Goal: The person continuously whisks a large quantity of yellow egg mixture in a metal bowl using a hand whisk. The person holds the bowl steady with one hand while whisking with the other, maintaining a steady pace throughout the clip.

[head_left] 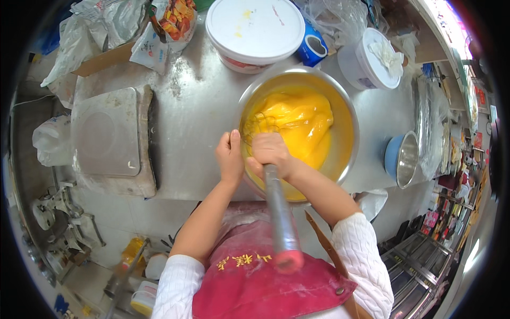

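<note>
My right hand [271, 153] is closed around the long metal handle of a balloon whisk [280, 211], whose end is red. The whisk's wire loops dip into a glossy yellow-orange mixture [305, 119] at the left side of a large stainless steel mixing bowl [350, 159]. Thick folds of the mixture lie over a thinner yellow layer at the bottom. With my left hand [232, 153], I grip the bowl's left rim, thumb up. Part of the whisk is hidden behind my right hand.
On the steel table [191, 151], a flat scale [105, 131] stands at left. Behind the bowl are a lidded white tub [255, 30], a blue can [312, 46] and a smaller lidded bucket [368, 60]. At right rests a small blue-sided metal bowl [401, 159]. Plastic bags [119, 24] crowd the back left.
</note>
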A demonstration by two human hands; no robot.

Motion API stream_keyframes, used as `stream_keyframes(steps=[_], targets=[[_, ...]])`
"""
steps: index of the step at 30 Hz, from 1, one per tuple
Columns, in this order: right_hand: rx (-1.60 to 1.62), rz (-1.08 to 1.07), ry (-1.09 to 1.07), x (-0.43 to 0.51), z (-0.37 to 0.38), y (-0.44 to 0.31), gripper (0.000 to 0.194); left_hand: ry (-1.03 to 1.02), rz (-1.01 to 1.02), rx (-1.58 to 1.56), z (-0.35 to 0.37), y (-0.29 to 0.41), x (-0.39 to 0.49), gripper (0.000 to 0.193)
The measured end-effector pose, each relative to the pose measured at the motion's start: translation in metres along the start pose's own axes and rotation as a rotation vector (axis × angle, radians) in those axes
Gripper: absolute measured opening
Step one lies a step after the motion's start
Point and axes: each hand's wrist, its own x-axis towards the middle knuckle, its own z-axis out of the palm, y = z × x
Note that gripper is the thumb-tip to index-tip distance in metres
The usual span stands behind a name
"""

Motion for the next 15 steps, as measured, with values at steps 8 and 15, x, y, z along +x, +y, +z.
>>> stream_keyframes(steps=[8, 15], targets=[[0.142, -0.158, 0.031, 0.018, -0.011, 0.030, 0.014, -0.036, -0.041, -0.060, 0.000, -0.002, -0.001, 0.042], [0.170, -0.121, -0.097, 0.011, -0.014, 0.024, 0.023, -0.010, -0.056, 0.050, -0.002, 0.001, -0.002, 0.040]])
